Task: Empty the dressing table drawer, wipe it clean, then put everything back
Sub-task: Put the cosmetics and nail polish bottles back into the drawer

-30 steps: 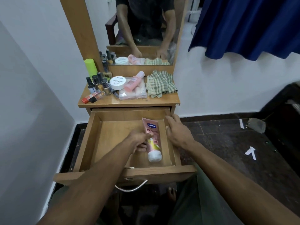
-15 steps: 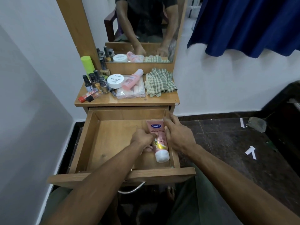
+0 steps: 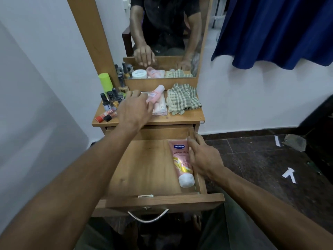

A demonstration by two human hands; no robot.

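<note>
Left hand [image 3: 134, 107], fingers spread, hovers just left of the pink bottle [image 3: 155, 93] (long axis slanting back-right); right hand [image 3: 201, 156] rests relaxed beside the tube [image 3: 182, 163].

**Soft, dim indoor light; wide-angle warp**

Lit evenly and rather dimly, with no hard shadows anywhere. Brightest on the white wall [image 3: 243, 98] and in the daylit strip at the right of the mirror [image 3: 167, 33]. Faint sheen on the drawer [image 3: 144, 170] floor. Darkest on the floor tiles [image 3: 261, 159] and below the drawer front. Slightly motion-blurred at the left hand [image 3: 134, 110]; sharper on the tube [image 3: 181, 159]. Strongly bowed toward the edges, forearms stretched large at the bottom corners. Soft and smeared overall.
</note>
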